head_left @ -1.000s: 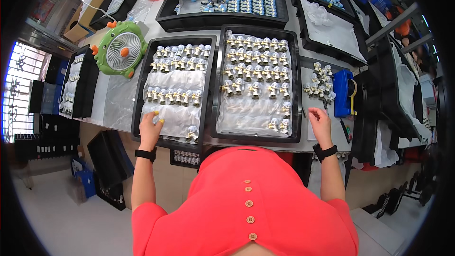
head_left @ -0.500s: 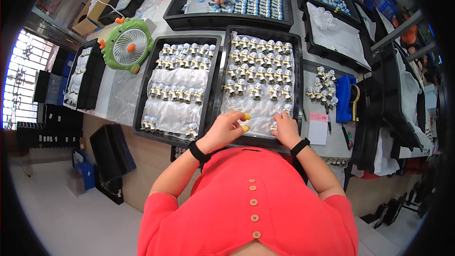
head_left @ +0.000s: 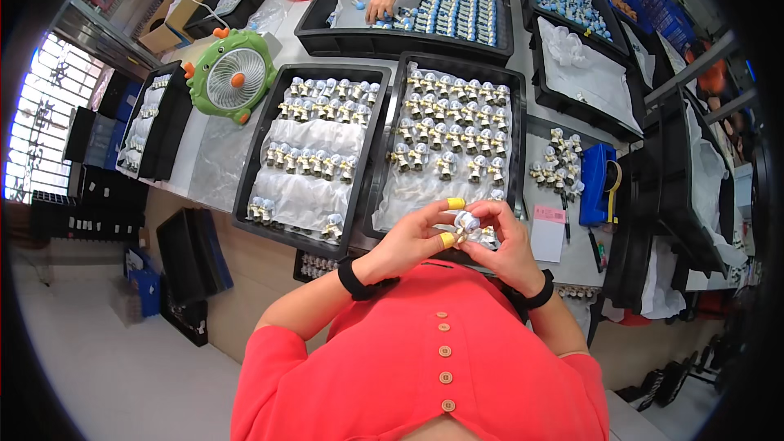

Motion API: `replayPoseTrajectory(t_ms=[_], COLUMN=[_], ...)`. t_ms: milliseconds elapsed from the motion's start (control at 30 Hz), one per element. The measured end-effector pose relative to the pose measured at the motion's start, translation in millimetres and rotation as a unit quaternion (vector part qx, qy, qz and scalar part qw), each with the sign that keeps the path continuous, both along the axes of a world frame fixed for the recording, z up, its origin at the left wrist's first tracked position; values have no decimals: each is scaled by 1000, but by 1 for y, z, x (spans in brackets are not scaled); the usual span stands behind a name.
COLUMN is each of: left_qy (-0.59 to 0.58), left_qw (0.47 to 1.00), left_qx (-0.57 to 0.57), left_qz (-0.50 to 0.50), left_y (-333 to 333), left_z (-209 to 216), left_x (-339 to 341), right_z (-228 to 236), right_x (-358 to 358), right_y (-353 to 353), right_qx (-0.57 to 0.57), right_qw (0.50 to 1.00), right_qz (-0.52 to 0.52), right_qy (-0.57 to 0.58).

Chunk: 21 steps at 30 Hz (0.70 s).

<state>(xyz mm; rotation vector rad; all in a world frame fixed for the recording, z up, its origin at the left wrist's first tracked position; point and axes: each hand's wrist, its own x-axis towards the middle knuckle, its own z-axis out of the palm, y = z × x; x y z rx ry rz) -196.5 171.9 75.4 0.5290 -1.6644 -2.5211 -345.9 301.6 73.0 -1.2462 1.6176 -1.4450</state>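
A small white-and-gold figurine (head_left: 465, 223) with a pale blue head is raised over the near edge of the right-hand black tray (head_left: 380, 163). Yellow tape wraps the thumb and a finger of my left hand (head_left: 415, 235), which pinches the figurine from the left. My right hand (head_left: 508, 247) grips it from the other side, fingers closed. Rows of matching figurines (head_left: 447, 112) lie on white lining in this tray; a few beside my right hand are partly hidden by it. A second black tray (head_left: 245, 188) to the left holds similar rows with gaps between them.
A green fan (head_left: 234, 77) stands at the far left. Across the table a co-worker's hand (head_left: 380, 5) reaches into a large black tray (head_left: 343, 42) of blue figures. To the right are loose figurines (head_left: 558, 163), a blue tape dispenser (head_left: 599, 184) and a paper pad (head_left: 547, 237).
My right hand has lifted a figurine from the tray's near right corner. My left hand has moved right to meet it, and both now hold the figurine. The co-worker's hand has shifted slightly.
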Motion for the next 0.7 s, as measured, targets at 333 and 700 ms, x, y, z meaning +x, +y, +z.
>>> replayPoseTrajectory(t_ms=[333,700], left_qy=[1,32], left_qw=[996,995], left_qx=[45,56], left_qz=[74,78], left_y=[4,8], left_z=[13,21], left_x=[13,22], right_z=[9,5], right_x=[8,9], right_y=[-1,0], right_qx=[-12,-11], right_qw=[996,996], right_qz=[74,81], right_qy=[57,40])
